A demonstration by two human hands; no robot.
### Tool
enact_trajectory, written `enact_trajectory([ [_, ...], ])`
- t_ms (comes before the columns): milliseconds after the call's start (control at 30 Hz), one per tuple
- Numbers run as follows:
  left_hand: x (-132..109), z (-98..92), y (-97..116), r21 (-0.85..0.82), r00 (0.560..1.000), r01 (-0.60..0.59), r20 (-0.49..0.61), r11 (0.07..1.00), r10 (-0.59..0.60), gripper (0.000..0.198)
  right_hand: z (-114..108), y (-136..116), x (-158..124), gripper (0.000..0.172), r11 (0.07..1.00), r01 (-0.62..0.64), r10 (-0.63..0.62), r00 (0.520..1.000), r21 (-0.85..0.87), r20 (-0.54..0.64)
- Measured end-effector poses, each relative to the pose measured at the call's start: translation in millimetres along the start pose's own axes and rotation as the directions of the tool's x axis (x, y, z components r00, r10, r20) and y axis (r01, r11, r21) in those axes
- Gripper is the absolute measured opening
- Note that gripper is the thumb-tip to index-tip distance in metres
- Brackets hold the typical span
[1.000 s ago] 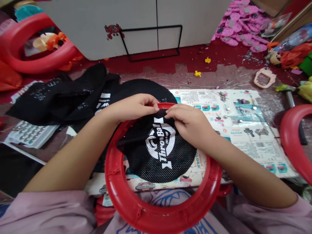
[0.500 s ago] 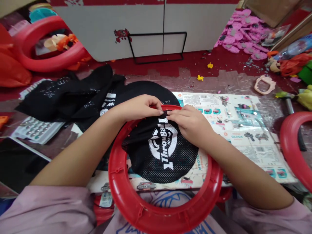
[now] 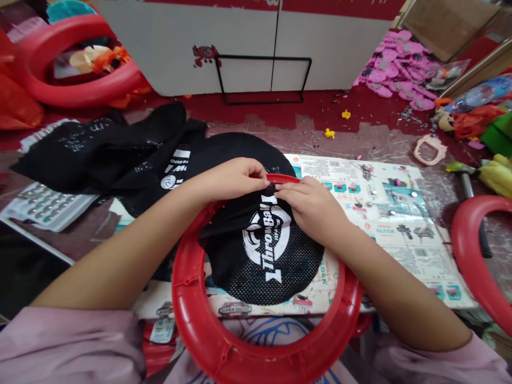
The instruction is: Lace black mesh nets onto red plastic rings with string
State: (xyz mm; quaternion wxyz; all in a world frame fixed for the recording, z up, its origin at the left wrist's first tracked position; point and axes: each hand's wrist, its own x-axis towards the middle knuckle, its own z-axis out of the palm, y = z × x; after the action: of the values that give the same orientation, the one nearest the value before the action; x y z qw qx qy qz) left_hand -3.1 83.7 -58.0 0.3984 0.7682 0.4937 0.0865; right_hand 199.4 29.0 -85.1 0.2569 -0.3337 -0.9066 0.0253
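Note:
A red plastic ring (image 3: 192, 298) with its hollow, ribbed side up lies at the table's near edge. Across its opening rests a round black mesh net (image 3: 266, 245) printed in white with "ThrowBall". At the ring's far rim, my left hand (image 3: 236, 178) pinches the net's edge, its fingers bent over the red rim. My right hand (image 3: 306, 205) presses its fingers on the same edge just to the right. The two sets of fingertips almost meet. Whatever lies under the fingertips is hidden. More black mesh nets (image 3: 240, 146) lie just beyond the ring.
Beneath the ring lies a printed cardboard sheet (image 3: 392, 229). Crumpled black nets (image 3: 120, 144) and a tray of round metal pieces (image 3: 52, 205) are at left. Other red rings stand at far left (image 3: 44, 58) and right (image 3: 464, 240). A black wire frame (image 3: 264, 101) and pink parts (image 3: 396, 64) are behind.
The view has shifted slightly. Both hands stay at the ring's far rim on the net's edge, with only small finger movement.

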Motion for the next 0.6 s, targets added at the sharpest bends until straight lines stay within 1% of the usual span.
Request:
enact_trajectory([
  [133,0.4,3.3,2.4,0.041,1.000,0.004,-0.030,0.999,-0.003,0.022,-1.4,-0.8,-1.2,0.031,1.000,0.001,-0.001,1.000,0.004,0.012],
  [200,-0.5,2.2,3.6,0.066,0.999,0.011,-0.035,0.998,-0.009,0.020,-6.6,-2.8,-1.3,0.031,0.999,-0.019,0.018,1.000,0.046,0.018],
  [267,-2.4,-0.8,4.6,0.095,1.000,0.018,0.004,0.995,-0.018,0.020,-14.9,-5.4,-0.9,0.030,0.988,-0.085,0.081,0.996,0.130,0.036],
  [300,-3.6,-2.5,5.3,0.115,0.999,0.017,0.029,0.993,-0.021,0.019,-19.4,-6.7,-0.6,0.028,0.973,-0.148,0.142,0.989,0.175,0.047],
  [333,-4.9,-3.8,6.3,0.138,0.999,0.011,0.035,0.990,-0.016,0.019,-23.6,-7.8,-0.4,0.027,0.948,-0.233,0.226,0.973,0.218,0.056],
  [367,-6.0,-4.6,7.7,0.163,1.000,-0.005,0.011,0.987,0.003,0.020,-27.0,-8.6,-0.4,0.030,0.908,-0.328,0.322,0.944,0.260,0.068],
  [433,-7.4,-3.5,11.6,0.191,0.991,-0.068,-0.099,0.979,0.089,0.027,-30.6,-9.2,-0.6,0.043,0.795,-0.497,0.495,0.863,0.348,0.103],
  [467,-7.6,-1.7,13.8,0.188,0.979,-0.111,-0.146,0.976,0.140,0.030,-30.9,-9.1,-0.9,0.048,0.736,-0.554,0.552,0.824,0.388,0.130],
  [500,-7.6,0.6,16.1,0.172,0.970,-0.156,-0.160,0.973,0.184,0.031,-30.4,-8.7,-1.3,0.052,0.691,-0.590,0.583,0.796,0.418,0.161],
  [533,-7.5,3.0,18.2,0.146,0.967,-0.194,-0.135,0.970,0.214,0.030,-29.5,-8.3,-1.6,0.054,0.663,-0.611,0.596,0.780,0.432,0.188],
  [600,-7.0,6.9,21.4,0.092,0.973,-0.222,-0.038,0.971,0.226,0.029,-27.9,-7.6,-1.8,0.055,0.654,-0.628,0.609,0.768,0.422,0.199],
])
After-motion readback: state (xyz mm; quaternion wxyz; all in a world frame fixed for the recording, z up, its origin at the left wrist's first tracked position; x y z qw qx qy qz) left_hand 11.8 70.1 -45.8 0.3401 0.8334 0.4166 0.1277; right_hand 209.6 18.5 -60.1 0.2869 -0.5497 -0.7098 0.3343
